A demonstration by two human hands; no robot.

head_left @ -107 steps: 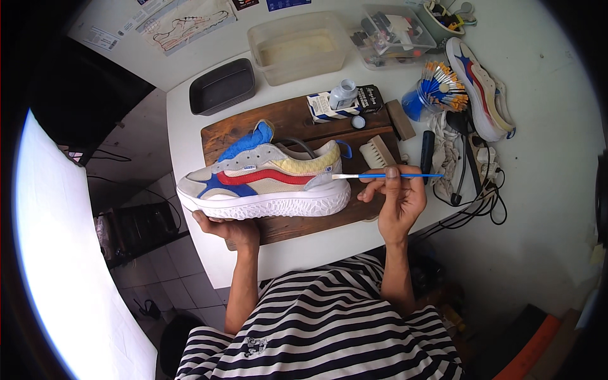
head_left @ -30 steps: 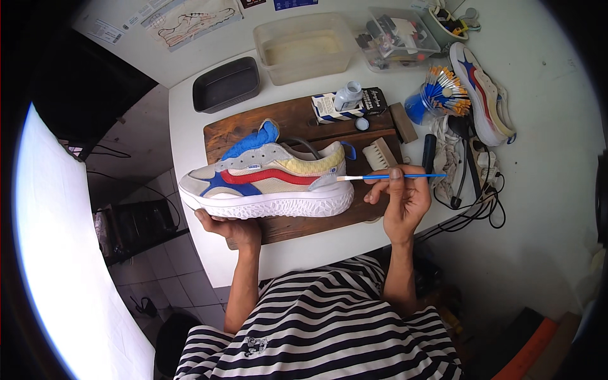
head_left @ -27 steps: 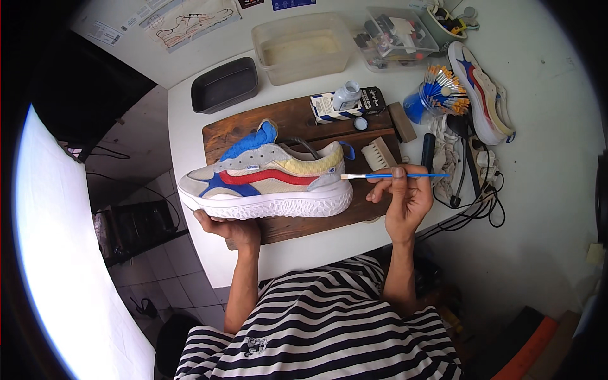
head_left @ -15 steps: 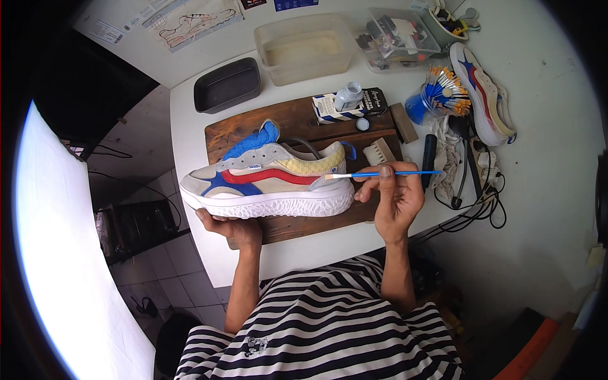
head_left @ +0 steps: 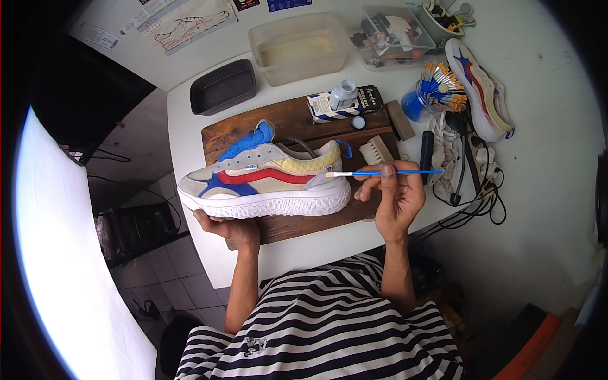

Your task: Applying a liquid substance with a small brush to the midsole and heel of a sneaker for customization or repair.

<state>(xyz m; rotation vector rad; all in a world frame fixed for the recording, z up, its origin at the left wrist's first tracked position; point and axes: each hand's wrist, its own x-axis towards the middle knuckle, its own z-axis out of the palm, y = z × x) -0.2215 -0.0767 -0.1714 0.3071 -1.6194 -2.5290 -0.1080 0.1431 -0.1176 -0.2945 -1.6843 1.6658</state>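
A sneaker (head_left: 278,193) in grey, cream, red and blue, with a thick white sole, is held side-on with its toe to the left. My left hand (head_left: 234,231) grips it from below, near the front of the sole; most of those fingers are hidden under it. Between the thumb and fingers of my right hand (head_left: 399,199) is a slim paintbrush (head_left: 405,171) with a blue handle. Its pale bristles are at the grey patch on the heel side; whether they touch it I cannot tell. Behind the shoe, an uncapped bottle (head_left: 343,95) stands on a small box (head_left: 326,109).
The shoe is above a dark wooden board (head_left: 291,231) on a white table. Around it are a scrub brush (head_left: 375,151), a bottle cap (head_left: 358,122), a cup of paintbrushes (head_left: 415,104), a black tray (head_left: 223,87), a clear tub (head_left: 297,54), another sneaker (head_left: 478,92) and cables (head_left: 472,215).
The view has shifted slightly, so most things sit a little further left. The brush tip lies slightly higher against the shoe's heel side. Both hands keep their hold.
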